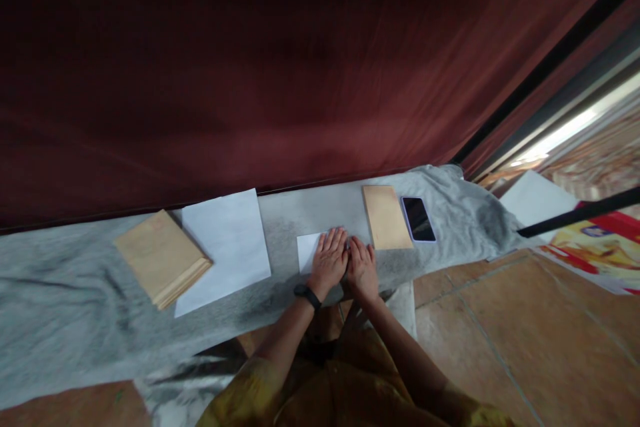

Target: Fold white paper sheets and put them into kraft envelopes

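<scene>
My left hand, with a black band on its wrist, lies flat on a small white sheet of paper and covers its right part. The fingers are stretched out and point away from me. Right beside it, almost touching, my right hand rests palm down with its fingers extended. Whether the paper reaches under the right hand is hidden. Just beyond the right fingers lies a brown envelope.
A grey cloth covers the long, narrow surface. On the left, a stack of brown envelopes overlaps large white sheets. A phone lies on the right. Behind hangs a dark red curtain; tiled floor shows below.
</scene>
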`<state>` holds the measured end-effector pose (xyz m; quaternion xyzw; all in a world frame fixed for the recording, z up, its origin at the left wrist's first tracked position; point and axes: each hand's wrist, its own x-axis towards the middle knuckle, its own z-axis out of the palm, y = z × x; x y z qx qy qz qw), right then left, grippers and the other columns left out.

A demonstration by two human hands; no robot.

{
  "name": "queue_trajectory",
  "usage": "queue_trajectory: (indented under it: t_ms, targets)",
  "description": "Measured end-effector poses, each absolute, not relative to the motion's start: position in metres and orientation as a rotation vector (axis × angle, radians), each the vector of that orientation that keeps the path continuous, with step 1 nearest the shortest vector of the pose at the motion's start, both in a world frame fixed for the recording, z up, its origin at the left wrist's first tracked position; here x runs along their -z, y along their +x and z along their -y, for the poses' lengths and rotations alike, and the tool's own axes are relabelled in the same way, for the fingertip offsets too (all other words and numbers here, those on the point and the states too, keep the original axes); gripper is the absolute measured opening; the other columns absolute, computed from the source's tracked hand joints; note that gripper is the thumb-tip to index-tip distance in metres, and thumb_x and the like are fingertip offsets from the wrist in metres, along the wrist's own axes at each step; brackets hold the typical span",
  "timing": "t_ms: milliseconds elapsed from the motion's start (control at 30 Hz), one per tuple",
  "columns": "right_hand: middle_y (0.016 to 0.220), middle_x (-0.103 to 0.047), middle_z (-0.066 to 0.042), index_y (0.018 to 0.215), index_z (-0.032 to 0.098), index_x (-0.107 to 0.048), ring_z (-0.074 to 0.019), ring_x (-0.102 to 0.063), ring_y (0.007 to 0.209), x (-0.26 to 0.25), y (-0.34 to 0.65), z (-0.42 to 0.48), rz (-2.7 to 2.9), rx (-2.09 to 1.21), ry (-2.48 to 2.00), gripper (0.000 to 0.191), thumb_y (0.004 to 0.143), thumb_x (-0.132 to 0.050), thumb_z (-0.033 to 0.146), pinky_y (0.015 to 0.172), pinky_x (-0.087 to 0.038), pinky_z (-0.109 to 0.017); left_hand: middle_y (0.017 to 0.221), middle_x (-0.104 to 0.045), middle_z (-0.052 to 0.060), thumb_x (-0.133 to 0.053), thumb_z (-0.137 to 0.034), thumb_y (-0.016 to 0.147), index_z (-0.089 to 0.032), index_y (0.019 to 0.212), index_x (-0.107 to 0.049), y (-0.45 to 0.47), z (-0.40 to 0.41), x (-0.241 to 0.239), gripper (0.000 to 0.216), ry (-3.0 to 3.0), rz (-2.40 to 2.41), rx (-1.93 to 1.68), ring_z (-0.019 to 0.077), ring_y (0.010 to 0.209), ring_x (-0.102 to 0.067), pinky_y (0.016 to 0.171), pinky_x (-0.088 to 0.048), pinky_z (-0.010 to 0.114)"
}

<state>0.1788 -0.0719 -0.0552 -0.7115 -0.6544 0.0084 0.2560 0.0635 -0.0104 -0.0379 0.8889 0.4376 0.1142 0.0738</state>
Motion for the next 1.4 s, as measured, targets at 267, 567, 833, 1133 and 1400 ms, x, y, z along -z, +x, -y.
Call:
queue_trajectory:
  t_ms: [267, 567, 833, 1133, 1400]
  targets:
    - [0.143, -0.057, -0.017, 0.146, 0.01, -0.043, -0.0224, -0.046, 0.138, 0.058, 0.179, 0.073, 1.778, -0.034, -1.924, 0.05, 0.097, -0.033, 0.013, 0.12, -0.022, -0.047, 0.163, -0.034, 0.006, -0.033, -0.032, 0.102, -0.016, 0.154, -0.036, 0.054, 0.015, 0.033, 0.055, 2.7, -1.29, -0.327, 0.023, 0.153, -0.024, 0.126, -0.02, 0.048]
    - [0.143, -0.056, -0.017, 0.145, 0.009, -0.044, -0.0232, -0.046, 0.138, 0.06, 0.184, 0.075, 1.867, 0.019, -1.925, 0.053, 0.093, -0.033, 0.008, 0.12, -0.023, -0.048, 0.162, -0.033, 0.011, -0.039, -0.044, 0.102, -0.013, 0.156, -0.03, 0.005, 0.073, 0.035, 0.063, 2.686, -1.49, -0.366, 0.0238, 0.152, -0.025, 0.125, -0.023, 0.048]
    - [0.144, -0.055, -0.017, 0.146, 0.01, -0.043, -0.0231, -0.045, 0.137, 0.061, 0.184, 0.075, 1.867, 0.032, -1.933, 0.053, 0.094, -0.031, 0.009, 0.119, -0.025, -0.049, 0.156, -0.044, 0.016, -0.035, -0.031, 0.102, -0.01, 0.149, -0.042, -0.007, 0.061, 0.034, 0.052, 2.456, -1.724, -0.48, 0.0262, 0.146, -0.038, 0.12, -0.032, 0.046]
    - [0.141, -0.058, -0.017, 0.145, 0.01, -0.044, -0.0235, -0.048, 0.135, 0.061, 0.182, 0.076, 1.783, 0.004, -1.847, 0.05, 0.097, -0.031, 0.012, 0.119, -0.027, -0.051, 0.128, -0.063, 0.017, -0.042, -0.008, 0.093, -0.012, 0.133, -0.057, 0.024, -0.019, -0.001, 0.043, 2.474, -1.613, -0.268, 0.0274, 0.119, -0.058, 0.104, -0.042, 0.042]
    - [0.138, -0.061, -0.014, 0.138, 0.016, -0.055, -0.0251, -0.051, 0.133, 0.053, 0.189, 0.076, 1.48, -0.408, -1.635, 0.046, 0.1, -0.036, 0.033, 0.119, -0.028, -0.054, 0.094, -0.066, 0.009, -0.045, -0.01, 0.092, -0.018, 0.09, -0.064, 0.017, -0.009, -0.011, 0.021, 2.153, -1.656, -0.4, 0.0242, 0.095, -0.06, 0.091, -0.042, 0.038]
